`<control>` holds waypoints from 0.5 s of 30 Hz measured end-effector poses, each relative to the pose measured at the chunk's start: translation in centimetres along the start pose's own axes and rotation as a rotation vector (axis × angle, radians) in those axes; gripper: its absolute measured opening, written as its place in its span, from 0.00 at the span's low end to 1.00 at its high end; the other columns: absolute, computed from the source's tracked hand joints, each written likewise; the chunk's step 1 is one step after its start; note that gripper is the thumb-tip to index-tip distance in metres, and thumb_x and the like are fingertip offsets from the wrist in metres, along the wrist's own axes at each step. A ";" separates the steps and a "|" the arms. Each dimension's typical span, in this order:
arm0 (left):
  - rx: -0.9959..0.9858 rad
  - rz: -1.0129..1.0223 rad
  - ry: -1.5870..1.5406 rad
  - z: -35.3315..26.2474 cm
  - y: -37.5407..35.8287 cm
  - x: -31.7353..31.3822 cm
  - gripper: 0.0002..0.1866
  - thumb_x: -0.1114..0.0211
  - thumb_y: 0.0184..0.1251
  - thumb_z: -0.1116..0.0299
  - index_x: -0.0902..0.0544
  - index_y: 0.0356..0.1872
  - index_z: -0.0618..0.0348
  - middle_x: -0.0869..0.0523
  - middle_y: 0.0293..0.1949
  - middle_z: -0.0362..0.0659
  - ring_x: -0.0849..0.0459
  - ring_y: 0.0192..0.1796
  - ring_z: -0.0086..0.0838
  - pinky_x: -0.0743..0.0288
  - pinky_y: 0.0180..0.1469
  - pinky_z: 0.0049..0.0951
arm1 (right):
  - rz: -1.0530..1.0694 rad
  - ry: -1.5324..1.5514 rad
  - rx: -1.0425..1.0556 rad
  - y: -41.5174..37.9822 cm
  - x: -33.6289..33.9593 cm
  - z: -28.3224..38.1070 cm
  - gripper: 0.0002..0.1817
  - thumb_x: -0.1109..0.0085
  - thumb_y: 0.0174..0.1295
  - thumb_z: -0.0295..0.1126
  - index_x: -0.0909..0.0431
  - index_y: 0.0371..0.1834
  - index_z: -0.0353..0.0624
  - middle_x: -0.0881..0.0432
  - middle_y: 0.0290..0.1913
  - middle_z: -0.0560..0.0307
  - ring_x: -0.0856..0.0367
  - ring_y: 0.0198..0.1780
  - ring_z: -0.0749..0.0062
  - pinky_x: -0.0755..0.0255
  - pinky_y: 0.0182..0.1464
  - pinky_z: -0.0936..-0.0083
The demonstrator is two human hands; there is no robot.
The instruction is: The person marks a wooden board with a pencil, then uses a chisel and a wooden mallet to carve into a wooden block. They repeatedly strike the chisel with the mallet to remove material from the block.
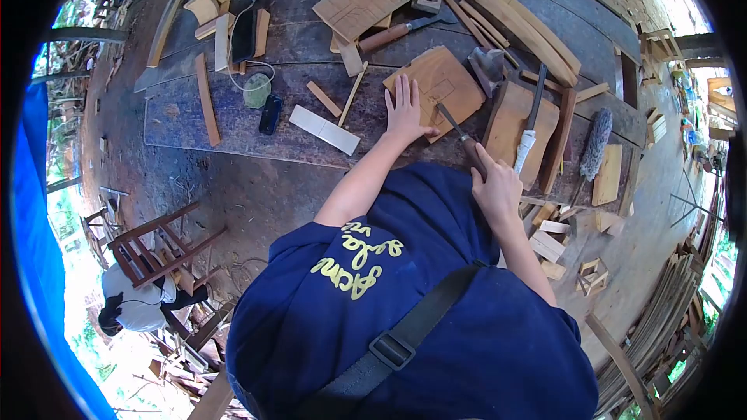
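Note:
A flat wooden board (459,82) with pencil-like lines and small cut marks lies on the workbench before me. My left hand (404,113) rests flat on its left part, fingers stretched and thumb out along the near edge. Wrapped around the wooden handle of a chisel (449,117) is my right hand (496,188), its index finger extended along the handle. The narrow metal blade points up and left, its tip at the marked area of the board. Close to the right hand are a curved wooden block (506,120) and a long tool with a white-wrapped handle (525,148).
The dark workbench (303,93) bears a patterned wood panel (366,0), a wooden-handled blade (387,36), a hand plane (488,66), a phone (244,35) and a grey brush (597,140). Behind at lower left, another person (136,299) is beside a wooden chair (159,245).

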State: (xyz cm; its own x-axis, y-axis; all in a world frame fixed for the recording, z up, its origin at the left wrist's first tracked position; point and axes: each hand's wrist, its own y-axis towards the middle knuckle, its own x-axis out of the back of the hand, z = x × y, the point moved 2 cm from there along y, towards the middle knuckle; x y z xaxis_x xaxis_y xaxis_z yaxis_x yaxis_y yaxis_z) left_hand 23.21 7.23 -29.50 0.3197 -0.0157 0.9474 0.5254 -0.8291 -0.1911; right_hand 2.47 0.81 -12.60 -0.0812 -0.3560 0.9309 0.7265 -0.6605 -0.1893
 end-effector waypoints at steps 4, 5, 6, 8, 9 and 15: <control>0.077 0.096 -0.059 0.3 1.1 -0.1 0.82 0.25 0.27 0.27 0.66 0.76 0.67 0.70 0.77 0.63 0.73 0.80 0.51 0.63 0.73 0.67 | -0.045 0.031 0.006 0.4 -0.2 0.2 0.27 0.35 0.55 0.33 0.22 0.62 0.52 0.18 0.30 0.43 0.16 0.33 0.49 0.22 0.37 0.57; 0.109 0.149 -0.049 0.1 1.2 0.1 0.84 0.24 0.25 0.27 0.68 0.76 0.66 0.72 0.76 0.64 0.75 0.79 0.52 0.62 0.73 0.68 | -0.026 0.014 0.002 0.6 -0.3 0.3 0.27 0.35 0.55 0.34 0.22 0.62 0.52 0.18 0.30 0.43 0.16 0.33 0.49 0.22 0.37 0.57; 0.107 0.152 -0.049 -0.1 1.2 0.3 0.84 0.24 0.25 0.27 0.68 0.76 0.66 0.72 0.76 0.64 0.75 0.79 0.52 0.62 0.73 0.68 | -0.006 -0.004 -0.001 0.6 -0.3 0.4 0.27 0.35 0.55 0.34 0.22 0.62 0.52 0.18 0.30 0.43 0.15 0.34 0.50 0.22 0.38 0.57; 0.219 0.195 -0.031 -0.4 1.3 1.0 0.86 0.23 0.23 0.27 0.71 0.76 0.64 0.75 0.75 0.67 0.77 0.78 0.56 0.61 0.70 0.73 | 0.000 -0.029 -0.001 0.7 -0.5 0.6 0.27 0.36 0.55 0.34 0.22 0.62 0.52 0.18 0.31 0.43 0.15 0.33 0.50 0.21 0.37 0.57; 0.219 0.199 -0.031 -0.6 1.3 1.2 0.86 0.23 0.23 0.27 0.71 0.76 0.64 0.75 0.75 0.67 0.77 0.78 0.56 0.61 0.70 0.73 | 0.005 -0.055 0.001 0.7 -0.5 0.8 0.27 0.36 0.56 0.34 0.23 0.63 0.52 0.18 0.31 0.43 0.15 0.33 0.50 0.21 0.36 0.57; 0.334 0.335 0.019 -1.4 1.7 2.8 0.87 0.21 0.21 0.29 0.72 0.75 0.63 0.76 0.74 0.70 0.80 0.77 0.60 0.60 0.67 0.78 | 0.088 -0.162 0.008 2.1 0.4 3.8 0.27 0.37 0.53 0.30 0.23 0.60 0.44 0.17 0.29 0.43 0.14 0.31 0.51 0.20 0.33 0.58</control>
State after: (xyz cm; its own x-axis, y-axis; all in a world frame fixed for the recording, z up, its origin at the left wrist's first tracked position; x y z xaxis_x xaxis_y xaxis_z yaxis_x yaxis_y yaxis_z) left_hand 23.94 4.99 -26.87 0.5024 -0.2646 0.8232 0.6217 -0.5511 -0.5566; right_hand 6.54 1.74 -11.43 0.0934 -0.3003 0.9493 0.7314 -0.6262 -0.2701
